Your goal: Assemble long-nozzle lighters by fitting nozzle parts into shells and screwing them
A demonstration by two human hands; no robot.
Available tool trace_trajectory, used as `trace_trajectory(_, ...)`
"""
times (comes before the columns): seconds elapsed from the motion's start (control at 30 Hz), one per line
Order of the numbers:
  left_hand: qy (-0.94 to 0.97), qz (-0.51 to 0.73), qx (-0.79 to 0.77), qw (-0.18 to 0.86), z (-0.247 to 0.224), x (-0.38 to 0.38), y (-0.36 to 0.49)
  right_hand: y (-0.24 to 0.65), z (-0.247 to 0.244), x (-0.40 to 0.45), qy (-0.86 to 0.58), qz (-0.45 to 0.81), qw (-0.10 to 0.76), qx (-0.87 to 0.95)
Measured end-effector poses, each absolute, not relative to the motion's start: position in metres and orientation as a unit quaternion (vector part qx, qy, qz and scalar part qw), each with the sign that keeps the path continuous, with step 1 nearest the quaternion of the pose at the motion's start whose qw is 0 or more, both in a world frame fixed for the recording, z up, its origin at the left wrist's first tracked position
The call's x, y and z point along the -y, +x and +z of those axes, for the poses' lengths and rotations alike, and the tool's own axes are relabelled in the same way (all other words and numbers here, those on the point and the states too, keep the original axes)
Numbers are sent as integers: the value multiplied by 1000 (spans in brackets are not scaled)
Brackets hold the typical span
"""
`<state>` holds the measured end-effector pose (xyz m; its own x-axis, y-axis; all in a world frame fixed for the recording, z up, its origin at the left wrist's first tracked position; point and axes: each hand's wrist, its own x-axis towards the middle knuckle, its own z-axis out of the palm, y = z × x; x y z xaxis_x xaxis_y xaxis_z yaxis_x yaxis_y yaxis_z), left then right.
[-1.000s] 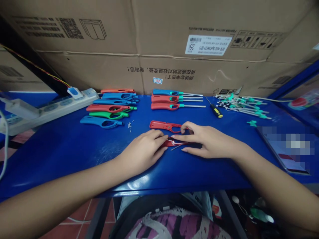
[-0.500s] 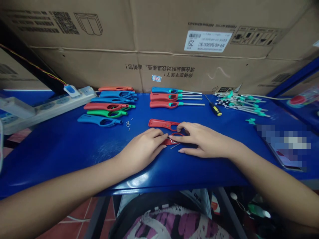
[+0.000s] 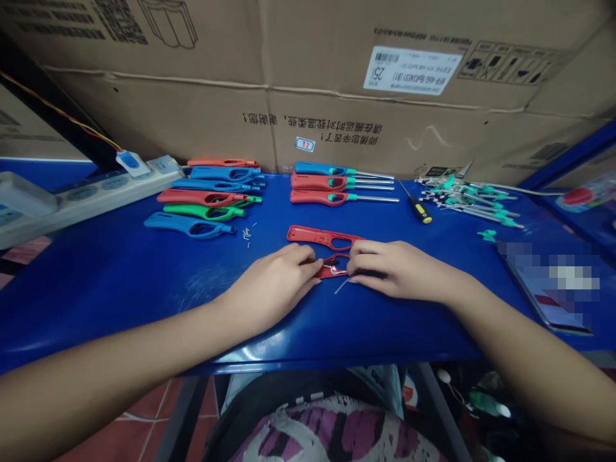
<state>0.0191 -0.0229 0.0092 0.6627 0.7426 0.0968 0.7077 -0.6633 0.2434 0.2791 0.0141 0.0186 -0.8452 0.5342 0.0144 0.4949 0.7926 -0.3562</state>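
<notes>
A red lighter shell half (image 3: pixel 332 274) lies on the blue table between my hands, with a white wire and a dark part in it. My left hand (image 3: pixel 283 276) pinches its left end, and the hand hides that end. On the right end, the curled fingers of my right hand (image 3: pixel 392 266) close around the shell. A thin greyish strip (image 3: pixel 341 286) sticks out below those fingertips. Just beyond my hands rests another red shell half (image 3: pixel 308 235), its inside facing up.
Several coloured lighter shells (image 3: pixel 187 224) lie at left beside small screws (image 3: pixel 247 233). Lighters with metal tubes (image 3: pixel 370 199) lie behind. To the right are a screwdriver (image 3: pixel 420 210), a pile of green-tipped tubes (image 3: pixel 481 196) and a phone (image 3: pixel 543 289). A power strip (image 3: pixel 106 192) stands far left.
My right hand's fingers have drawn in from a spread pose and closed at the shell's right end. The thin strip has tilted more steeply. My left hand stays on the left end.
</notes>
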Motion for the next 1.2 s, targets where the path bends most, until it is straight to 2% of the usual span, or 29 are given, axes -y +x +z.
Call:
trace_trajectory(0.33,924,131,-345,103,1,22,18,278,15,-19,-319,266,133,900)
trace_trajectory(0.6,928,129,-337,90,-2,20,18,277,12,-19,-295,271,112,909)
trace_trajectory(1.2,945,89,-315,17,4,22,16,281,15,-21,-244,261,146,922)
